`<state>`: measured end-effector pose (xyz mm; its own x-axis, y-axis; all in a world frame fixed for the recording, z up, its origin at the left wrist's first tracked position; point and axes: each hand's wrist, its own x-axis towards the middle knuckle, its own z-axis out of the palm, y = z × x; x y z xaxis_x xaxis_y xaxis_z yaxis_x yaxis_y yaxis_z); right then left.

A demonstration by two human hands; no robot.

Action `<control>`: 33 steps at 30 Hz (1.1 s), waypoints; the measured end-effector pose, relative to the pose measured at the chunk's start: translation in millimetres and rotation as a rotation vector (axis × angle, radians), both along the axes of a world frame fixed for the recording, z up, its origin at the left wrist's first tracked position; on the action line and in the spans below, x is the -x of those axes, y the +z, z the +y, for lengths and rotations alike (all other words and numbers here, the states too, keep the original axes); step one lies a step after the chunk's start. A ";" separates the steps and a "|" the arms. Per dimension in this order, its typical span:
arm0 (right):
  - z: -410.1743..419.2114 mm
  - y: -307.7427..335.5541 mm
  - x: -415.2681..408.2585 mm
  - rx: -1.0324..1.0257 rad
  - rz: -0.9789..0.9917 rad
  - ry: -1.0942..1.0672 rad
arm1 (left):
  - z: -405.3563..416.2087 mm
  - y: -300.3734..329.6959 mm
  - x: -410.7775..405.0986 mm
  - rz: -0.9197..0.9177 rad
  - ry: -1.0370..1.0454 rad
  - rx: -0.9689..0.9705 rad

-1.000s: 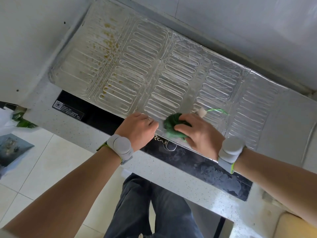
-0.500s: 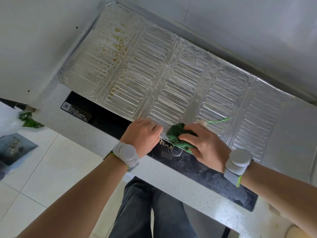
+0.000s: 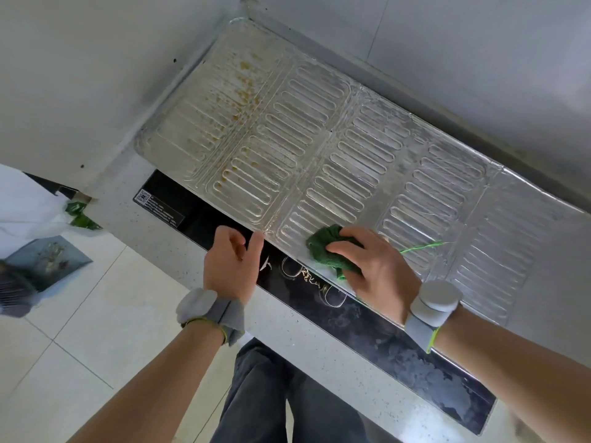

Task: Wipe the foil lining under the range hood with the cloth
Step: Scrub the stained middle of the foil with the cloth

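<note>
Foil lining (image 3: pixel 319 145) spans the hood's underside, brown grease specks thick at its far-left panel, the near panels looking cleaner. Our right hand (image 3: pixel 374 266) grips the bunched green cloth (image 3: pixel 329 247), pressing it on the foil's near edge; half a second ago it sat a touch lower at that edge. Our left hand (image 3: pixel 230 260), earlier braced with fingers on the foil beside the cloth, now hangs loose, holding nothing, one fingertip near the rim: bracing seems over, and we judge the spotted left still waits.
</note>
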<state>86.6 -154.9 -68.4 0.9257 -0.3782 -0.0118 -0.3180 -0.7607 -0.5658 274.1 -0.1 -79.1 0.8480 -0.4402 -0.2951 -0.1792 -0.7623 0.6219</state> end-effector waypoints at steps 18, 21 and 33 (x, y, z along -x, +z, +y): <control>5.0 0.4 -46.7 0.057 0.066 -0.011 | -39.9 -5.0 -1.3 0.663 0.589 0.355; 6.2 1.5 -55.8 0.115 0.143 0.036 | -37.7 -9.0 -2.3 0.641 0.562 0.367; 5.4 3.9 -88.3 0.030 0.047 0.036 | -39.3 -12.9 1.0 0.634 0.568 0.422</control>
